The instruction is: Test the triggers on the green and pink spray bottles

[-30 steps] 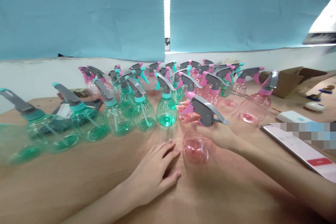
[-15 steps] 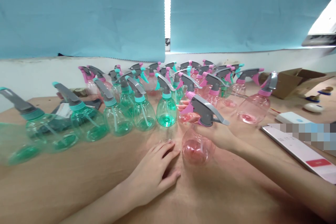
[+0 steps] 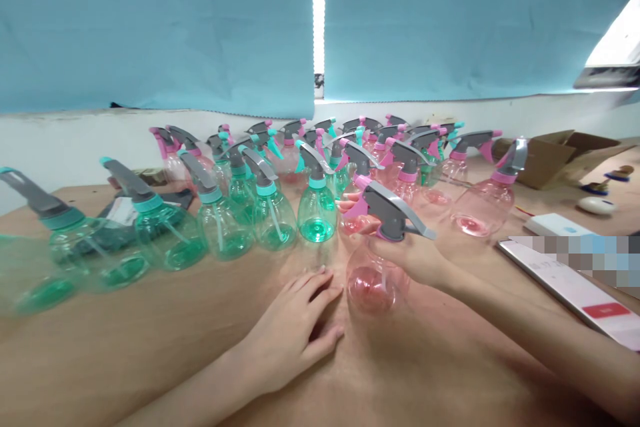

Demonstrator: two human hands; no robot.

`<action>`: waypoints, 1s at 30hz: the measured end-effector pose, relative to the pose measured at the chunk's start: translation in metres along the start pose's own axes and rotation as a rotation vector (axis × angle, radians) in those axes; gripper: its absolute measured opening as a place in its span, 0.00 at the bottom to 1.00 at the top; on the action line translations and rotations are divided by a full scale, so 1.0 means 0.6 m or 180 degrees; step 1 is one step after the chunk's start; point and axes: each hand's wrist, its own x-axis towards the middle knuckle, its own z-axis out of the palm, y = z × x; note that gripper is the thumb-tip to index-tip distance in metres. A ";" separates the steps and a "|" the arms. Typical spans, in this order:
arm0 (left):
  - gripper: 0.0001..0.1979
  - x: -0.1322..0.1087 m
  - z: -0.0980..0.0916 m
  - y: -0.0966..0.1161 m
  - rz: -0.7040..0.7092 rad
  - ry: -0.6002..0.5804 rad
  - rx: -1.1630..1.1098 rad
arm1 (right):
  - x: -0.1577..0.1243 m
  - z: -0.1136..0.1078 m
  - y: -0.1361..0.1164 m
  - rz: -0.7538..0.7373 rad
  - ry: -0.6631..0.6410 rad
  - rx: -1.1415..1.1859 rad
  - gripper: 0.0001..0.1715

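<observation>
My left hand (image 3: 300,323) lies flat on the wooden table (image 3: 150,360), fingers spread, holding nothing. Just right of it stands a clear pink spray bottle (image 3: 373,287) with a grey and pink spray head. My right hand (image 3: 407,253) is wrapped round this bottle's upper part, below the head, with some fingers hidden behind it. A green spray bottle (image 3: 317,213) stands upright beyond my left hand. To the right, a pink spray bottle (image 3: 483,207) stands near my right forearm.
Several green bottles (image 3: 173,240) line the left side. More pink and green bottles crowd the back by the wall. At right are a phone (image 3: 565,287), a white box (image 3: 563,225), a white mouse-shaped object (image 3: 597,205) and an open cardboard box (image 3: 545,160). A blue curtain (image 3: 160,27) hangs behind.
</observation>
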 end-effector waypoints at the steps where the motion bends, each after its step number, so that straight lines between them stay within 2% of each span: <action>1: 0.25 0.000 0.000 0.000 -0.0008 -0.0018 0.0008 | -0.001 0.000 -0.001 0.0007 0.0009 0.0011 0.01; 6: 0.25 -0.002 0.000 0.002 -0.0001 -0.0014 -0.0017 | -0.001 0.001 -0.002 -0.0035 0.0020 0.0101 0.05; 9: 0.25 -0.001 0.000 0.002 -0.0005 0.0005 -0.0035 | -0.001 0.001 -0.003 -0.0029 0.0027 0.0111 0.01; 18: 0.25 -0.001 0.000 0.000 -0.0008 -0.0001 -0.0020 | -0.002 0.001 -0.003 0.0055 0.0043 0.0113 0.01; 30: 0.25 -0.001 0.001 -0.001 -0.0003 -0.0007 -0.0030 | -0.004 -0.001 0.004 0.0115 0.0086 -0.0219 0.09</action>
